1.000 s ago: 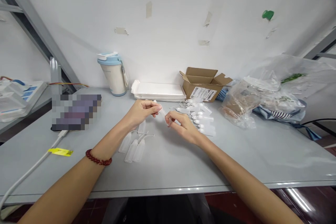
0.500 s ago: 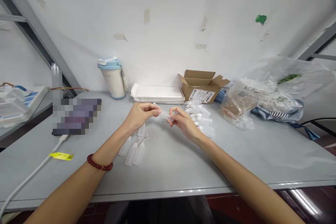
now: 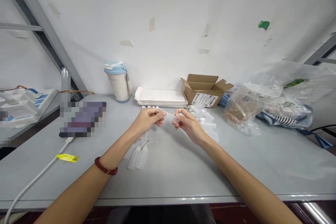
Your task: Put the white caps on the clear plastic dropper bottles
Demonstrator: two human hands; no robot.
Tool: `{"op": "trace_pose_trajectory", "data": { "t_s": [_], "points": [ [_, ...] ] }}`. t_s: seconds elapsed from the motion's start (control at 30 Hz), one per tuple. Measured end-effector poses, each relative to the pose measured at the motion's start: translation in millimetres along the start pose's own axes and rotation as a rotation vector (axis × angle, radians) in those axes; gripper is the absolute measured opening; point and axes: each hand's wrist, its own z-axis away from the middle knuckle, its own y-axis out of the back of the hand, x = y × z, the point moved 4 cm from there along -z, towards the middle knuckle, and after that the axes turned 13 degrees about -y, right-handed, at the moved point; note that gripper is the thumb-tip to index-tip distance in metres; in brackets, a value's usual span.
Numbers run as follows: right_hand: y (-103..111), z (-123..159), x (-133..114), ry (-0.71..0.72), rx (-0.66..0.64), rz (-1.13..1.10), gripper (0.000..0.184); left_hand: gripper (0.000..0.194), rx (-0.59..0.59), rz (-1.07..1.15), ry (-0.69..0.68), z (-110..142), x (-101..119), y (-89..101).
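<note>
Between my hands, above the middle of the table, is a small translucent plastic bottle, largely covered by my fingers. My left hand pinches its left end between thumb and forefinger. The fingers of my right hand are closed on its right end. Below my left wrist lie translucent squeeze bottles with thin curved spouts. More small bottles with white caps lie in a pile beyond my right hand. Several small white caps show behind my left hand.
Along the wall stand a cream tumbler with a blue lid, a stack of white trays and an open cardboard box. Clear plastic bags lie on the right. On the left is a blurred-out phone with a white cable.
The bottle between my hands has turned from a slant to nearly level. Both hands keep their grip. The view has shifted slightly, and white caps now show behind my left hand.
</note>
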Motion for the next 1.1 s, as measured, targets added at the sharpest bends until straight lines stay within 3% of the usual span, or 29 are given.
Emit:
{"op": "trace_pose_trajectory", "data": {
  "t_s": [0.13, 0.37, 0.77, 0.97, 1.1],
  "points": [
    [2.1, -0.9, -0.3, 0.002, 0.005, -0.013, 0.019, 0.024, -0.060, -0.022, -0.067, -0.6, 2.3, 0.9],
    [1.7, -0.3, -0.6, 0.003, 0.089, 0.044, 0.028, 0.025, -0.036, -0.064, -0.080, -0.7, 1.2, 0.5],
    [4.4, -0.9, 1.9, 0.104, 0.284, 0.520, 0.024, 0.026, -0.047, -0.097, -0.073, 1.5, 5.8, -5.6],
    [3.3, -1.5, 7.1, -0.001, 0.260, 0.410, 0.041, 0.027, -0.027, -0.094, -0.091, 0.3, 1.1, -3.5],
    [4.0, -3.1, 7.6, 0.024, 0.271, 0.331, 0.044, 0.043, -0.019, -0.220, -0.059, 3.5, 1.8, -5.3]
  ]
}}
